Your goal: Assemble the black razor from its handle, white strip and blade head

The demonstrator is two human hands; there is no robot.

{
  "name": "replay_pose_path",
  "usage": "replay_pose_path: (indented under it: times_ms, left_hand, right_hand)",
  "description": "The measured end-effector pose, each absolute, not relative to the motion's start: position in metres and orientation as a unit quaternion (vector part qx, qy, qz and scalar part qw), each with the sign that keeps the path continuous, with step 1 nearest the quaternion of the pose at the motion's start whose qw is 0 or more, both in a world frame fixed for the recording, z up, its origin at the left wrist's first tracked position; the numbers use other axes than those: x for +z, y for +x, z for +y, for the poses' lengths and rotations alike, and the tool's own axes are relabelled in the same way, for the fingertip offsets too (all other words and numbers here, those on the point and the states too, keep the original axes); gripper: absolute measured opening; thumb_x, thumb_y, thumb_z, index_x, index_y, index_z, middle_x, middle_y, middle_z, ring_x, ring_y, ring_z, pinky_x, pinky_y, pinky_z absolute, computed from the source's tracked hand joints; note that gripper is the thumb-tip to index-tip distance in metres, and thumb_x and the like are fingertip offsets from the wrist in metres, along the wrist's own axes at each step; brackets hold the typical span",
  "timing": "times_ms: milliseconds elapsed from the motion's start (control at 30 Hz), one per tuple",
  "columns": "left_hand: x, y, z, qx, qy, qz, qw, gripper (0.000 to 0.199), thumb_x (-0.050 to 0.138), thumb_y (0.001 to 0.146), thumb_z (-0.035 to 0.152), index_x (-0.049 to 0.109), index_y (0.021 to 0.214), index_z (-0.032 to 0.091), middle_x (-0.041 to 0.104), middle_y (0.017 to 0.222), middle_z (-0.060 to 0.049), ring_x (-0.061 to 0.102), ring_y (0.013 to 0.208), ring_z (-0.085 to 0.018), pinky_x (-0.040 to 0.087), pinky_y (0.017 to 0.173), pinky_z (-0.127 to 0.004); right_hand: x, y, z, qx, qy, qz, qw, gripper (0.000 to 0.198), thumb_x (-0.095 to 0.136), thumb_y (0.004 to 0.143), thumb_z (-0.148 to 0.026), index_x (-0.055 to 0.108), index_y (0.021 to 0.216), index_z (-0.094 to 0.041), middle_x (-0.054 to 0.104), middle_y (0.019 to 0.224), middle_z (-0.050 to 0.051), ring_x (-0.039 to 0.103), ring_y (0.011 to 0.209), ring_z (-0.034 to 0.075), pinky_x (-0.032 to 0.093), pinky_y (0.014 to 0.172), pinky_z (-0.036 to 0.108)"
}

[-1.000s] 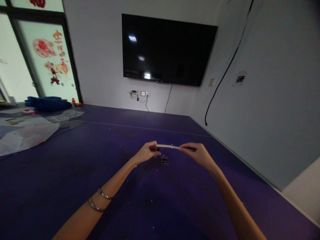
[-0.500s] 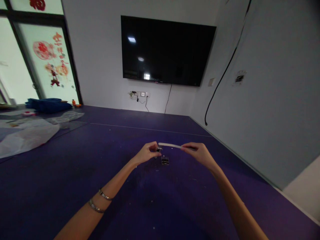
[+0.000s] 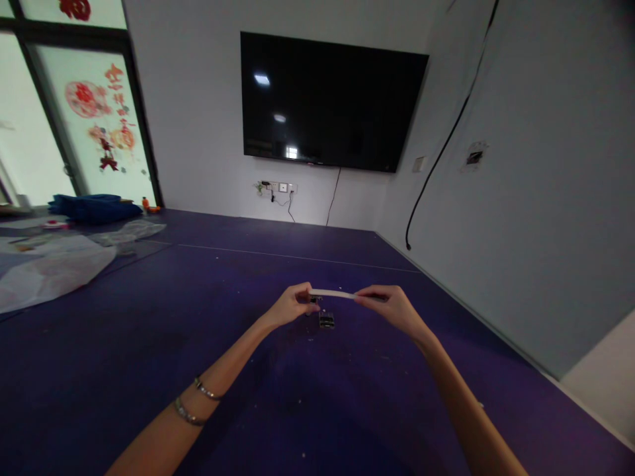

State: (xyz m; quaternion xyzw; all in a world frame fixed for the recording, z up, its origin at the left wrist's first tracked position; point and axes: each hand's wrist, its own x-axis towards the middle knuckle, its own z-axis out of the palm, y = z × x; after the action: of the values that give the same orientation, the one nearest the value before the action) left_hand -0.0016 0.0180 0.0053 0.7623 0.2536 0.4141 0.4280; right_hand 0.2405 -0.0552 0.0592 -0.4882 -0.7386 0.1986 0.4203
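My left hand (image 3: 289, 309) is closed, thumb and fingers pinching a small dark and silvery piece (image 3: 314, 301) whose kind I cannot make out. A thin, slightly curved whitish strip (image 3: 332, 293) is gripped at its right end by my right hand (image 3: 389, 305). Its left end lies over the small piece at my left fingertips; whether they touch is hard to tell. Just below the strip, a small dark boxy object (image 3: 326, 320) with a metallic look sits on the purple surface (image 3: 278, 396).
Translucent plastic sheeting (image 3: 64, 271) and a dark blue cloth bundle (image 3: 94, 208) lie at the far left, near a small orange bottle (image 3: 145, 203). A black cable (image 3: 439, 155) hangs along the right wall. Ahead, a television (image 3: 332, 99) hangs above wall sockets (image 3: 282, 188).
My right hand has shifted slightly left and down, bringing the strip's left end over the small piece in my left hand. My left hand has hardly moved.
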Motion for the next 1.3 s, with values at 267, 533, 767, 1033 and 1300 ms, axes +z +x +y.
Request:
replay_pose_path:
  times_ms: [267,533,767,1033,1300]
  left_hand:
    - [0.0045,-0.0021,0.0184,0.420,0.760,0.265,0.420,0.024,0.069,0.064,0.024,0.046,0.066,0.016,0.053,0.066,0.004,0.050,0.063,-0.009,0.040,0.063,-0.025]
    - [0.0050,-0.0025,0.0185,0.417,0.767,0.263,0.410,0.023,0.069,0.065,0.024,0.048,0.068,0.015,0.053,0.066,0.004,0.050,0.063,-0.009,0.040,0.063,-0.025]
    - [0.0075,-0.0024,0.0166,0.414,0.765,0.264,0.417,0.023,0.070,0.064,0.023,0.048,0.068,0.015,0.053,0.066,0.004,0.050,0.063,-0.010,0.039,0.061,-0.024]
    - [0.0083,-0.0017,0.0163,0.420,0.758,0.266,0.421,0.024,0.071,0.063,0.023,0.048,0.068,0.015,0.053,0.066,0.004,0.050,0.063,-0.010,0.039,0.062,-0.024]
    - [0.0057,-0.0027,0.0187,0.413,0.772,0.265,0.403,0.023,0.069,0.065,0.025,0.048,0.068,0.016,0.051,0.065,0.004,0.049,0.061,-0.009,0.038,0.061,-0.024]
  right_hand:
    - [0.0569,0.2431,-0.0533,0.172,-0.512,-0.724,0.429,0.025,0.061,0.071,-0.040,0.072,0.079,-0.019,0.070,0.079,0.005,0.063,0.074,0.020,0.048,0.068,0.030]
    - [0.0607,0.2386,-0.0571,0.187,-0.493,-0.733,0.430,0.022,0.062,0.071,-0.038,0.071,0.079,-0.020,0.070,0.079,0.005,0.064,0.076,0.020,0.049,0.069,0.030]
    - [0.0625,0.2340,-0.0604,0.163,-0.484,-0.743,0.432,0.022,0.061,0.072,-0.039,0.071,0.079,-0.021,0.070,0.082,0.005,0.064,0.077,0.020,0.049,0.071,0.030]
    - [0.0638,0.2339,-0.0617,0.156,-0.487,-0.739,0.439,0.023,0.061,0.072,-0.040,0.071,0.079,-0.020,0.070,0.081,0.006,0.064,0.077,0.020,0.049,0.071,0.031]
    - [0.0609,0.2353,-0.0589,0.163,-0.492,-0.740,0.429,0.021,0.061,0.072,-0.038,0.071,0.079,-0.021,0.070,0.081,0.005,0.064,0.076,0.019,0.049,0.070,0.030]
